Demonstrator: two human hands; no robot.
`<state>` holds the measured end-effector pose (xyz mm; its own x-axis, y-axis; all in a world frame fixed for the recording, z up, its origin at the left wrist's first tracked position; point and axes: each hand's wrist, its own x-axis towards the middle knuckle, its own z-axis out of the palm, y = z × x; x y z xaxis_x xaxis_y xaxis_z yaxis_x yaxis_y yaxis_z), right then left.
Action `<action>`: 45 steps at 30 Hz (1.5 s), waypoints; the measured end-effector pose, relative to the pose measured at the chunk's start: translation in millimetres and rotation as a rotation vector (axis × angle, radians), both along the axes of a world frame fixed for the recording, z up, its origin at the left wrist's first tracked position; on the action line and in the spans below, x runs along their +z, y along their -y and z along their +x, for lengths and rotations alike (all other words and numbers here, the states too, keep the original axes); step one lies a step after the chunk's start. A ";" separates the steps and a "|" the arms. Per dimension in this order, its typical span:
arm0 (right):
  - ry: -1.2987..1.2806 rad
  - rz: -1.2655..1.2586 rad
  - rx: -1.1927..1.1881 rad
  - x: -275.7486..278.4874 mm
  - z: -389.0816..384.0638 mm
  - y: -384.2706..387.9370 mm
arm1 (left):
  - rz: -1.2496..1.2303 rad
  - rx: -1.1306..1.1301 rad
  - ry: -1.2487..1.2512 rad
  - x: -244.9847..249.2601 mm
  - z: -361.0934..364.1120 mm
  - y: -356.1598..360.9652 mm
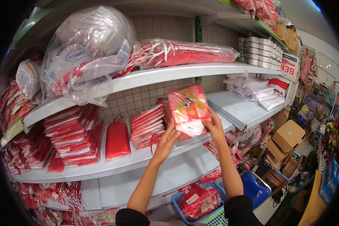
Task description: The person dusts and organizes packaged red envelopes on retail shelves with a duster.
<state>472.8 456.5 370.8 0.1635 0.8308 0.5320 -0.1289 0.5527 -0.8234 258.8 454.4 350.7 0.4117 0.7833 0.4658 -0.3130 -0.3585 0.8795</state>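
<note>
A red and yellow packet (188, 103) in clear, shiny plastic is held up in front of the middle shelf, its lower part white. My left hand (168, 142) grips its lower left edge. On the lower right side, the fingers of my right hand (215, 126) close around the packet. Behind my left hand lies a stack of red plastic-wrapped packets (147, 126), with a red ribbon hanging at its front. A single flat red packet (117, 139) rests to the left of that stack. Writing on the held packet is too blurred to read.
Further left stands a taller stack of red packets (73, 132). The upper shelf (169, 74) bears a large plastic bag (88, 49) and a long red bundle (192, 53). Below my arms is a blue basket (176, 201) of red packets, near a blue stool (255, 188). Cardboard boxes (288, 135) are at right.
</note>
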 end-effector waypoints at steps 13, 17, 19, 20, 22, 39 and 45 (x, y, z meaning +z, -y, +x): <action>0.927 0.169 -0.674 -20.8 -14.1 -129.9 | 0.614 0.442 -0.730 -9.7 2.0 -21.0; 0.990 0.174 -0.752 -21.7 -28.1 -100.4 | 0.759 0.541 -0.943 -17.7 7.3 -22.8; 0.996 0.147 -0.765 -24.0 -35.4 -95.7 | 0.742 0.546 -0.958 -18.6 8.6 -22.5; 0.998 0.149 -0.771 -25.0 -36.9 -95.1 | 0.734 0.547 -0.968 -18.5 8.9 -22.1; 0.999 0.159 -0.792 -27.6 -38.5 -91.8 | 0.749 0.559 -0.966 -18.9 9.4 -21.1; 1.073 0.299 -0.887 -117.7 -23.4 63.3 | 0.900 0.671 -0.865 -42.0 23.3 31.3; 1.106 -0.038 -0.924 -197.6 15.1 110.4 | 0.683 0.417 -0.725 -131.6 54.9 70.4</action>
<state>487.9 346.1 173.2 0.1671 0.6737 0.7199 0.9586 0.0598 -0.2784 313.6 383.9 219.2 0.5264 0.5922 0.6101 0.4617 -0.8016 0.3798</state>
